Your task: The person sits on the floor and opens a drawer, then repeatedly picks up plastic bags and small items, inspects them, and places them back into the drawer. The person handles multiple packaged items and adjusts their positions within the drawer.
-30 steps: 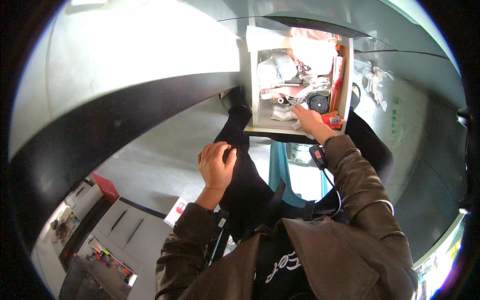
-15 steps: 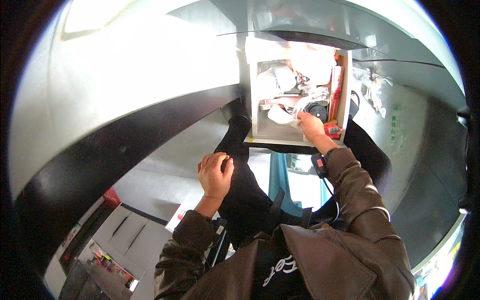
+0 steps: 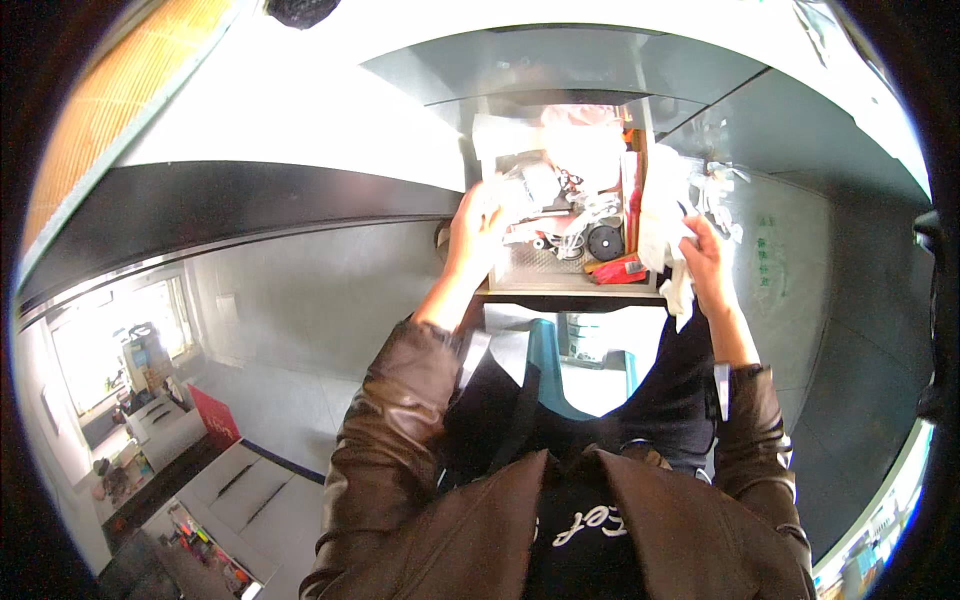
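Right hand (image 3: 708, 262) pinches white cloth (image 3: 657, 228) at right side of drawer (image 3: 545, 287). Left hand (image 3: 472, 232) by left side, well apart; too blurry to tell grip. Loose cloth could catch on drawer, or slip if pinch weak.

Left hand (image 3: 472, 230): fingers blurred, contact unclear. White item (image 3: 660, 230) in right hand (image 3: 708, 262): blurred, kind indeterminable. Black object (image 3: 302, 10): cut off by top edge.
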The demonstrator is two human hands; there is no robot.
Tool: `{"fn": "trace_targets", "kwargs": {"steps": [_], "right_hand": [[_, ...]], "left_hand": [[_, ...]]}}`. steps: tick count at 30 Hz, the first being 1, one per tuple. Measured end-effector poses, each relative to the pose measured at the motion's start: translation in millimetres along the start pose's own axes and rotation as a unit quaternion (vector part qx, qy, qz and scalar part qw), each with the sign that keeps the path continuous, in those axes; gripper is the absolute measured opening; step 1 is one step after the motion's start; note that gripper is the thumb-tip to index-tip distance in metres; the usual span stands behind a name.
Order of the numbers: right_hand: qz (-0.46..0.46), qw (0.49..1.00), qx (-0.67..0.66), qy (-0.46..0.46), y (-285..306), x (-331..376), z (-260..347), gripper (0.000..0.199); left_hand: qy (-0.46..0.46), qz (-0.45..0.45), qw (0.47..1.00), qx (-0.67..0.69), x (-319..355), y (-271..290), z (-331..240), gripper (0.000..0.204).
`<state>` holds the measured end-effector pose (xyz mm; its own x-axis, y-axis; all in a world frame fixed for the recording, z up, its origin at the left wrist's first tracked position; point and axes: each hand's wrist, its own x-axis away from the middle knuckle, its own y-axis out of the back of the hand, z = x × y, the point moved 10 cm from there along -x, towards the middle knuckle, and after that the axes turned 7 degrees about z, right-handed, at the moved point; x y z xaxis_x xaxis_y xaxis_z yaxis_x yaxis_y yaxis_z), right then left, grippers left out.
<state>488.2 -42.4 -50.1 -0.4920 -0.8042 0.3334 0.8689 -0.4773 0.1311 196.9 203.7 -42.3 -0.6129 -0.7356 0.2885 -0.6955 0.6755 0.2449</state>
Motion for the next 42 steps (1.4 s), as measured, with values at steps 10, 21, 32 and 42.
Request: {"fn": "trace_targets", "kwargs": {"steps": [10, 21, 32, 42], "right_hand": [[-0.042, 0.976, -0.201, -0.070, 24.0, 85.6, -10.3, 0.018], [-0.113, 0.990, -0.074, -0.027, 69.9, 82.5, 19.7, 0.026], [-0.077, 0.983, 0.151, 0.066, 77.5, 48.7, 121.0, 0.023], [0.142, 0.970, 0.194, 0.017, -90.3, -23.3, 104.5, 0.021]], "left_hand": [[0.094, 0.026, 0.900, 0.425, -110.3, -77.1, -57.0, 0.064], [0.100, 0.019, 0.815, 0.570, -134.2, -83.9, -16.0, 0.031], [0.147, -0.056, 0.875, 0.458, 34.1, -97.2, 58.7, 0.037], [0.246, 0.012, 0.882, 0.401, 125.1, -110.6, 81.1, 0.039]]}}
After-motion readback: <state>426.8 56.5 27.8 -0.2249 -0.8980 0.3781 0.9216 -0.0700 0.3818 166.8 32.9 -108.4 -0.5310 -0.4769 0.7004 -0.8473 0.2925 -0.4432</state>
